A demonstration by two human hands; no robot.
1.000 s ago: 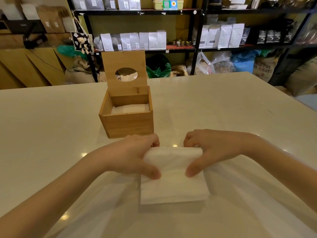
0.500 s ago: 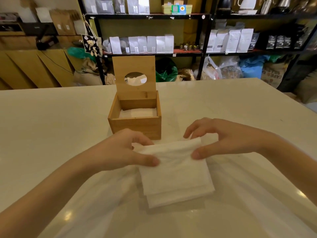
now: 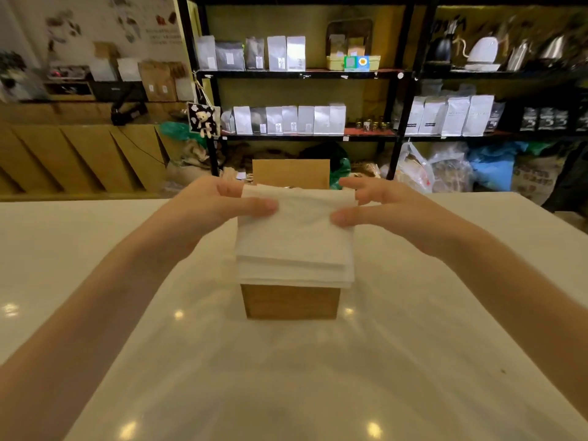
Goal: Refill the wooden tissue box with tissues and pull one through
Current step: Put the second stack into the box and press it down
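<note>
Now the left hand (image 3: 222, 208) and right hand (image 3: 381, 208), pinching the white folded tissue stack (image 3: 294, 237), had lifted it off the white counter (image 3: 95, 281). It hung over the open square wooden tissue box (image 3: 291, 300), ready for lowering inside.

One wooden tissue box (image 3: 290, 300) stands on the desk (image 3: 95, 249), its one lid (image 3: 291, 171) raised. One stack of tissues (image 3: 294, 246) sits over its opening. Two hands hold the stack: left hand (image 3: 203, 208), right hand (image 3: 391, 208).
</note>
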